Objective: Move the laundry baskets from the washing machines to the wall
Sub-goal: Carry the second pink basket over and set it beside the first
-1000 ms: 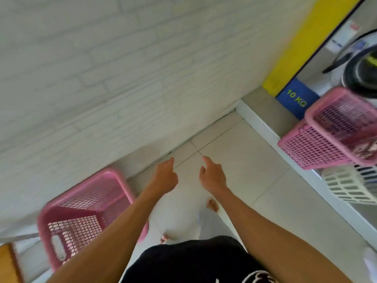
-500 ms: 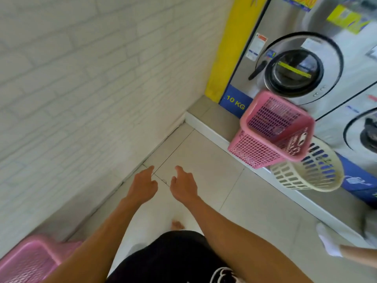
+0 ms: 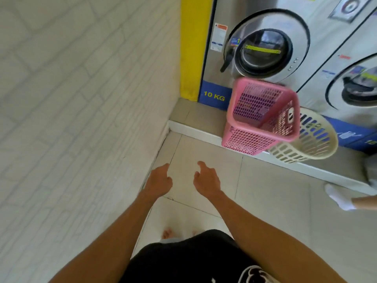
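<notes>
A pink mesh laundry basket (image 3: pixel 253 139) stands on the raised step in front of the left washing machine (image 3: pixel 263 48). Right beside it a cream round basket (image 3: pixel 306 148) leans against the pink one. Both my hands hang over the floor tiles, well short of the baskets. My left hand (image 3: pixel 160 181) is empty with its fingers loosely curled. My right hand (image 3: pixel 207 180) is empty too, fingers apart and pointing forward. The white brick wall (image 3: pixel 81 99) runs along my left.
A raised tiled step with a white edge (image 3: pixel 195 130) runs under the machines. A second washing machine (image 3: pixel 359 86) stands at the right. Another person's foot in a white sock (image 3: pixel 338 198) rests on the floor at the right edge. A yellow strip (image 3: pixel 192 48) fills the corner.
The view has swung right from the wall toward the machines. The pink basket by the wall has left the frame. The stacked baskets now sit closer and more central. My hands stay empty.
</notes>
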Tool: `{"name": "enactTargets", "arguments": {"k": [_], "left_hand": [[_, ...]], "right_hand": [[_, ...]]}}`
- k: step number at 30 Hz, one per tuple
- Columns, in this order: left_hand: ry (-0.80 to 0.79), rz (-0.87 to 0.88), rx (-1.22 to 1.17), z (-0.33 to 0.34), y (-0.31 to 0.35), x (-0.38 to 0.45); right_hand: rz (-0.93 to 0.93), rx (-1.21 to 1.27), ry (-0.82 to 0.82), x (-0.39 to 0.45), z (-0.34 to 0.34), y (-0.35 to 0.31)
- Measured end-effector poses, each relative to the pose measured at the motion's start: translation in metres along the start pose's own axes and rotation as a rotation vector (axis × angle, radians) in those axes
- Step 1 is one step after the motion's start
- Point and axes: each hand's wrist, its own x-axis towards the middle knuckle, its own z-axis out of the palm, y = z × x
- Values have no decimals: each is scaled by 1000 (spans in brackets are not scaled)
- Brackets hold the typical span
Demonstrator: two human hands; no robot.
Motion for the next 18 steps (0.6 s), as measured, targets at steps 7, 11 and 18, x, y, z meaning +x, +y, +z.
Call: {"name": "enactTargets", "arguments": {"k": [7, 11, 18], "left_hand": [[-109, 145, 105, -12, 48, 74], [-164, 192, 166, 1, 84, 113], [-217, 130, 169, 46, 159, 195]], "right_hand": [[128, 82, 120, 46, -35, 18], [209, 133, 184, 78, -59, 47], [279, 122, 126, 157, -106, 123]]}}
